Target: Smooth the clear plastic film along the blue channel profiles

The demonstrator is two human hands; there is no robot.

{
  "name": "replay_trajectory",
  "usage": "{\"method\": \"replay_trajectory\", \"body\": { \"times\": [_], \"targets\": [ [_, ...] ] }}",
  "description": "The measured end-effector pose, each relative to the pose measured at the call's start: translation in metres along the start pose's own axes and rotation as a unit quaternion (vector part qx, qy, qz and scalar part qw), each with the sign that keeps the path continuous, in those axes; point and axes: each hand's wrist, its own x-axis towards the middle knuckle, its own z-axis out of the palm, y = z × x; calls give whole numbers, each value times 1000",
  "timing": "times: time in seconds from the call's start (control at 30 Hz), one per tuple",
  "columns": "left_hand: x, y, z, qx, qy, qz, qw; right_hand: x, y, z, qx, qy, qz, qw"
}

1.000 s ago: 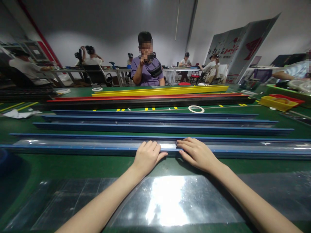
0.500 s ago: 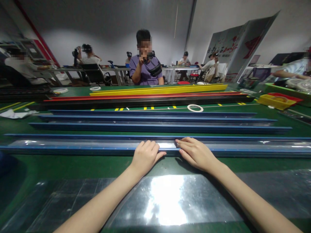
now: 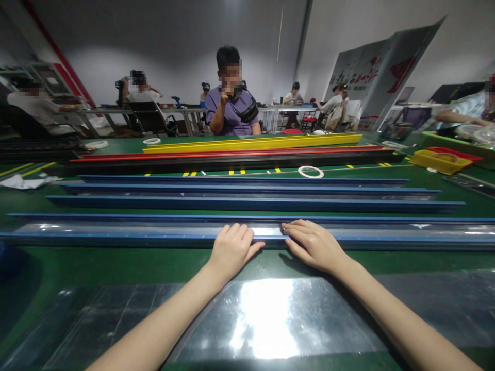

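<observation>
A long blue channel-shaped profile (image 3: 127, 239) lies crosswise in front of me, with a shiny clear strip (image 3: 96, 228) along its inside. My left hand (image 3: 232, 250) wraps over the near edge of this profile, fingertips inside the channel and thumb along the edge. To its right, my right hand (image 3: 314, 244) also grips the near edge, its fingers reaching into the channel and its thumb on the outer side. A short bright stretch of the strip shows between the two hands. Some fingertips are hidden inside the profile.
Nearer to me, a clear plastic sheet (image 3: 209, 330) lies on the green table (image 3: 116, 265). Beyond are more blue profiles (image 3: 247, 205), a red-and-black profile (image 3: 216, 161), a yellow profile (image 3: 251, 142) and a white ring (image 3: 311, 172). A person (image 3: 234, 111) sits opposite; a yellow tray (image 3: 439, 163) stands right.
My right hand's fingertips have shifted very slightly to the right along the profile. My left hand and the profile look unchanged.
</observation>
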Motion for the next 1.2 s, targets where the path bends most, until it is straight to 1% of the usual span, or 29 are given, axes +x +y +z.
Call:
{"method": "replay_trajectory", "body": {
  "times": [0.53, 0.8, 0.97, 1.2],
  "targets": [
    [1, 1, 0, 3, 2, 4, 1000, 0, 0, 1, -6, -4, -7, 1000],
    [0, 0, 0, 5, 0, 3, 1000, -1, 0, 1, 1, 7, -9, 1000],
    [1, 0, -1, 2, -1, 5, 1000, -2, 1, 3, 1, 24, 4, 1000],
    [1, 0, -1, 0, 0, 4, 1000, -2, 1, 3, -1, 16, 4, 1000]
  ]
}}
